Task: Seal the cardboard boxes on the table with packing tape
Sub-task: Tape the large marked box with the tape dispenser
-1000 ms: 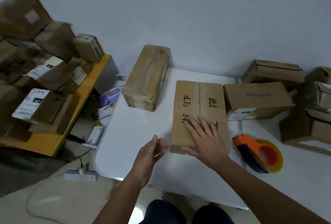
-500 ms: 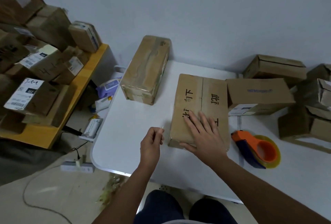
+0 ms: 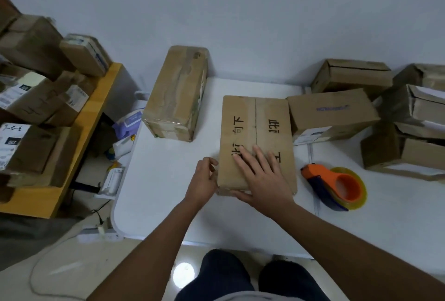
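A flat cardboard box [image 3: 255, 120] with black printed characters lies in the middle of the white table [image 3: 166, 180]. My right hand [image 3: 262, 177] rests flat on its near end, fingers straight, thumb over the near edge. My left hand [image 3: 202, 180] is at the box's near-left corner, its curled fingers and thumb pinching at the left edge; what lies between them is too small to make out. An orange tape dispenser [image 3: 337, 185] with a clear yellowish roll lies on the table to the right of the box, apart from both hands.
A long taped box [image 3: 178, 91] stands at the table's far left. A plain box [image 3: 332, 110] touches the printed box's right side, with several more boxes [image 3: 409, 132] behind and right. A wooden shelf [image 3: 96, 112] of parcels stands left. A power strip [image 3: 101, 237] lies on the floor.
My left hand has moved right from open air to the box's near-left corner, and its fingers have curled. My right hand has stayed flat on the box.
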Tool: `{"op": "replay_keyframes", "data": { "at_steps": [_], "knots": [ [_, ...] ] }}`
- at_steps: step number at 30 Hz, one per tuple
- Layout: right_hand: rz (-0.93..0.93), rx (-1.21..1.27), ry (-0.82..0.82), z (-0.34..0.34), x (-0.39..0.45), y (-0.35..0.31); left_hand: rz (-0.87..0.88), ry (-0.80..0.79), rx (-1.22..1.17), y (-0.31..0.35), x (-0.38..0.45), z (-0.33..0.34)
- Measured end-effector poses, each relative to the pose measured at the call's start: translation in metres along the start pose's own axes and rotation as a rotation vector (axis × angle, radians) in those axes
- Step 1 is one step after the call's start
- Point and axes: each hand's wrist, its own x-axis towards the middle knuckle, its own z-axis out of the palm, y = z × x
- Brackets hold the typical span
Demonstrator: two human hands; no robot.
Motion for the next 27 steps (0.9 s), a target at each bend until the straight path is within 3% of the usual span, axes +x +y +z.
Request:
{"op": "replay_keyframes", "data": {
  "at_steps": [2, 4, 7, 10, 14, 17, 24, 27],
  "knots": [
    [-0.002, 0.004, 0.0, 0.001, -0.001, 0.0, -0.014, -0.118, 0.19, -0.007, 0.011, 0.001],
    [-0.005, 0.009, 0.009, 0.0, -0.001, 0.002, -0.069, -0.097, 0.18, -0.008, 0.008, -0.005],
    [-0.005, 0.006, 0.021, 0.002, -0.001, 0.002, -0.215, 0.051, -0.135, -0.002, -0.025, -0.026],
    [-0.004, -0.007, 0.03, 0.002, -0.001, 0.001, -0.187, 0.072, -0.367, 0.024, -0.059, -0.034],
    [-0.002, -0.018, 0.01, 0.003, 0.0, 0.001, -0.033, -0.012, 0.13, 0.066, -0.079, 0.001],
    [-0.006, -0.03, 0.012, 0.003, 0.001, 0.001, 0.041, -0.059, 0.275, 0.06, -0.076, -0.002],
    [-0.012, -0.007, -0.014, 0.002, 0.0, 0.002, -0.004, -0.183, -0.145, 0.041, -0.048, -0.014],
    [-0.034, 0.177, 0.057, -0.007, 0.001, 0.008, 0.007, -0.196, -0.208, 0.038, -0.051, -0.013]
  ]
}}
